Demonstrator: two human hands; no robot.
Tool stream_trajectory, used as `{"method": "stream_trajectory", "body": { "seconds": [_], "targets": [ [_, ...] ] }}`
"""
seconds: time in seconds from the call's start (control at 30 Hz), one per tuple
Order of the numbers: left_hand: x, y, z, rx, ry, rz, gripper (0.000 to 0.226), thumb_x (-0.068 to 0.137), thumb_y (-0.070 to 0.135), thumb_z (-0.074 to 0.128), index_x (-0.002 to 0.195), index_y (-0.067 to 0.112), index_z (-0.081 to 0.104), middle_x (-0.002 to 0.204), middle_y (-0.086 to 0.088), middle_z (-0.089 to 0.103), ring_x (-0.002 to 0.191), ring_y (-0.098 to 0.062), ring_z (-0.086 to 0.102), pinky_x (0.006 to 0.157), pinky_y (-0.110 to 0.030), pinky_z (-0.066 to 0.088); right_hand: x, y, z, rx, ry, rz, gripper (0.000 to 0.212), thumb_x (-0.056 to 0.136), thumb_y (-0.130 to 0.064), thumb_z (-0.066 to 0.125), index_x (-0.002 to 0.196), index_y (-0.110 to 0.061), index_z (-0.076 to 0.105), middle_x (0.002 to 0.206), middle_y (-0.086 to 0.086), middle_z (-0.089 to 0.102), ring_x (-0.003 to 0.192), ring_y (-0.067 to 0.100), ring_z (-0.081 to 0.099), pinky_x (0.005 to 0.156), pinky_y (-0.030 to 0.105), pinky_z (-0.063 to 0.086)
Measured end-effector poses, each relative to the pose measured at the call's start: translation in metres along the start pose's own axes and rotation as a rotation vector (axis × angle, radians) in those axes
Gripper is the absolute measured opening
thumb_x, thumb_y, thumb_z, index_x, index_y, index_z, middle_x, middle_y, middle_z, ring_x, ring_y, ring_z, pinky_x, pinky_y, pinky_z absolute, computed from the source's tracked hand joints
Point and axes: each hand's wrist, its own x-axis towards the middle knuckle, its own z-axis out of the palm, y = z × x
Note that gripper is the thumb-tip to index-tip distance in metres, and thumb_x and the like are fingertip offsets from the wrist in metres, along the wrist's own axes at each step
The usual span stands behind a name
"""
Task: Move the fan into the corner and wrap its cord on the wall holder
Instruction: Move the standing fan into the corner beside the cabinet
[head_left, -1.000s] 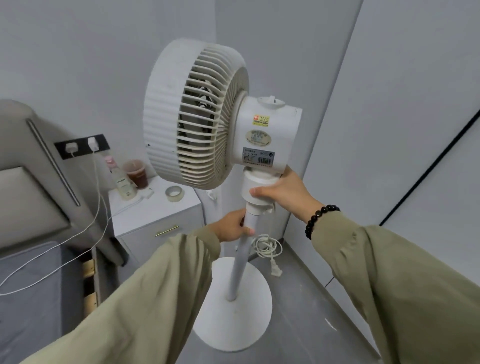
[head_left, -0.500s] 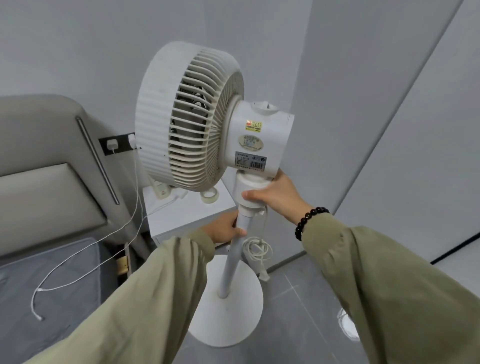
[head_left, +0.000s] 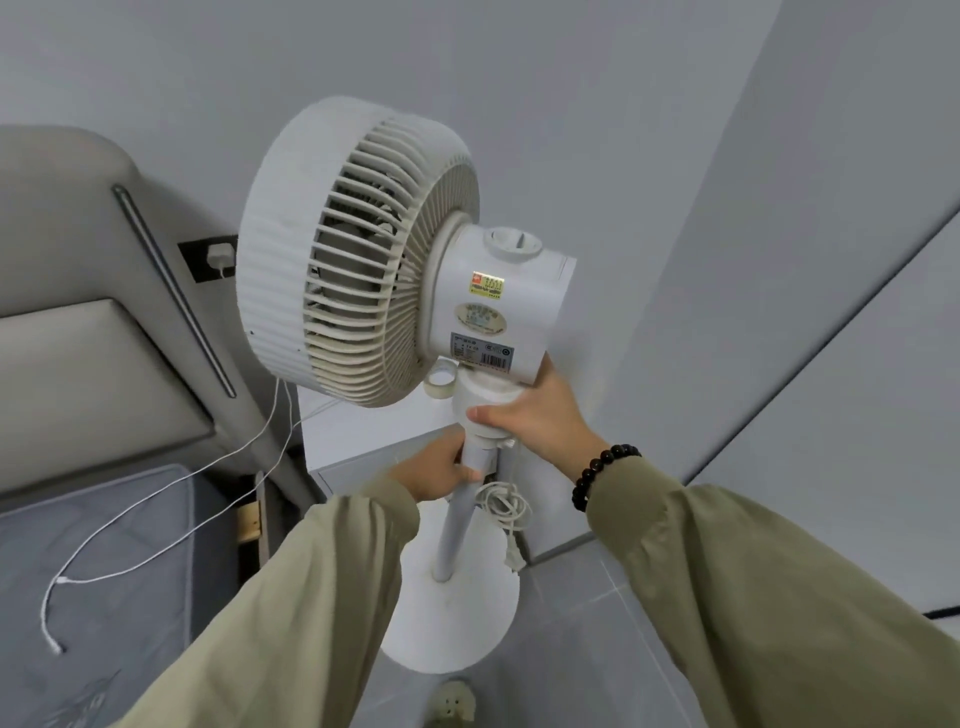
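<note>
A white pedestal fan (head_left: 358, 249) with a round grille head stands on a round white base (head_left: 452, 613) in front of me, its head facing left. My right hand (head_left: 535, 415) grips the thick collar just under the motor housing. Lower down, my left hand (head_left: 441, 467) grips the thin white pole. The fan's white cord (head_left: 504, 501) hangs in a loose coil beside the pole, its plug (head_left: 514, 558) dangling above the base. No wall holder is visible.
A white bedside cabinet (head_left: 353, 441) with a tape roll (head_left: 441, 379) stands behind the fan against the grey wall. A padded headboard (head_left: 93, 332) and bed (head_left: 104, 571) lie left, with white charger cables (head_left: 156, 519) trailing from a wall socket (head_left: 213, 257). Grey tiled floor (head_left: 571, 649) is below.
The fan has shifted right along the wall, away from the bed side, with both hands keeping their grips. The cabinet is now mostly hidden behind the fan head.
</note>
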Motion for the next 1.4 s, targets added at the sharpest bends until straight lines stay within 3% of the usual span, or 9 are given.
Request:
{"method": "stream_trajectory", "body": {
  "seconds": [0.23, 0.47, 0.73, 0.87, 0.93, 1.03, 1.1, 1.23, 1.4],
  "targets": [
    [0.069, -0.082, 0.023, -0.042, -0.082, -0.055, 0.031, 0.089, 0.014, 0.058, 0.119, 0.009, 0.054, 0.110, -0.002, 0.057, 0.104, -0.018, 0.053, 0.090, -0.033, 0.044, 0.054, 0.086, 0.041, -0.018, 0.035, 0.050, 0.085, 0.044, -0.034, 0.086, 0.119, -0.020, 0.049, 0.114, -0.008, 0.063, 0.104, 0.008, 0.061, 0.089, 0.034, 0.055],
    [0.140, -0.162, 0.066, -0.010, -0.084, -0.018, 0.038, 0.088, 0.017, 0.060, 0.125, 0.009, 0.052, 0.119, -0.006, 0.059, 0.108, -0.018, 0.053, 0.091, -0.029, 0.041, 0.102, 0.196, 0.071, -0.056, 0.055, 0.041, 0.083, 0.043, -0.037, 0.085, 0.118, -0.019, 0.053, 0.110, -0.009, 0.066, 0.101, 0.003, 0.063, 0.085, 0.030, 0.056],
    [0.201, -0.244, 0.113, 0.028, -0.041, 0.026, 0.048, 0.081, 0.023, 0.064, 0.125, 0.009, 0.053, 0.126, -0.011, 0.058, 0.117, -0.025, 0.053, 0.102, -0.045, 0.041, 0.120, 0.289, 0.101, -0.092, 0.062, -0.033, 0.075, 0.055, -0.020, 0.088, 0.115, -0.023, 0.044, 0.098, -0.023, 0.054, 0.093, 0.001, 0.055, 0.078, 0.015, 0.045],
    [0.215, -0.272, 0.131, -0.004, -0.009, 0.042, 0.052, 0.084, 0.013, 0.065, 0.132, 0.008, 0.047, 0.132, -0.008, 0.052, 0.121, -0.018, 0.046, 0.103, -0.032, 0.037, 0.119, 0.318, 0.118, -0.141, 0.049, -0.075, 0.072, 0.058, -0.017, 0.086, 0.111, -0.029, 0.038, 0.091, -0.030, 0.047, 0.090, -0.002, 0.052, 0.066, 0.003, 0.039],
    [0.219, -0.281, 0.132, 0.004, -0.023, 0.066, 0.060, 0.083, 0.017, 0.066, 0.138, 0.013, 0.041, 0.135, 0.000, 0.048, 0.123, -0.011, 0.041, 0.103, -0.028, 0.033, 0.121, 0.322, 0.125, -0.153, 0.057, -0.087, 0.071, 0.059, -0.018, 0.086, 0.114, -0.025, 0.041, 0.095, -0.027, 0.049, 0.093, 0.001, 0.051, 0.068, 0.006, 0.040],
    [0.227, -0.297, 0.126, 0.034, -0.015, 0.044, 0.070, 0.076, 0.039, 0.067, 0.137, 0.017, 0.042, 0.136, -0.001, 0.050, 0.126, -0.017, 0.045, 0.108, -0.041, 0.037, 0.126, 0.319, 0.136, -0.174, 0.077, -0.096, 0.080, 0.059, -0.021, 0.086, 0.125, -0.015, 0.041, 0.105, -0.014, 0.050, 0.096, 0.005, 0.050, 0.078, 0.016, 0.042],
    [0.224, -0.298, 0.124, 0.031, -0.012, 0.055, 0.066, 0.082, 0.027, 0.067, 0.140, 0.015, 0.039, 0.140, -0.002, 0.047, 0.129, -0.017, 0.042, 0.109, -0.039, 0.034, 0.128, 0.319, 0.141, -0.189, 0.076, -0.099, 0.083, 0.058, -0.023, 0.086, 0.127, -0.015, 0.041, 0.106, -0.013, 0.050, 0.097, 0.006, 0.051, 0.080, 0.018, 0.043],
    [0.219, -0.308, 0.130, -0.065, 0.019, 0.091, 0.051, 0.087, 0.007, 0.061, 0.134, 0.008, 0.043, 0.125, 0.001, 0.053, 0.116, -0.011, 0.047, 0.087, -0.008, 0.041, 0.126, 0.321, 0.147, -0.210, 0.060, -0.089, 0.083, 0.058, -0.024, 0.085, 0.127, -0.017, 0.040, 0.107, -0.012, 0.054, 0.098, 0.008, 0.055, 0.081, 0.020, 0.046],
    [0.217, -0.319, 0.134, -0.208, 0.081, 0.118, 0.030, 0.086, 0.000, 0.060, 0.115, 0.006, 0.055, 0.099, -0.002, 0.059, 0.095, -0.013, 0.053, 0.072, -0.010, 0.045, 0.125, 0.320, 0.150, -0.240, 0.042, -0.069, 0.087, 0.052, -0.031, 0.084, 0.128, -0.020, 0.043, 0.116, -0.007, 0.061, 0.104, 0.013, 0.060, 0.091, 0.032, 0.052]
  ]
}}
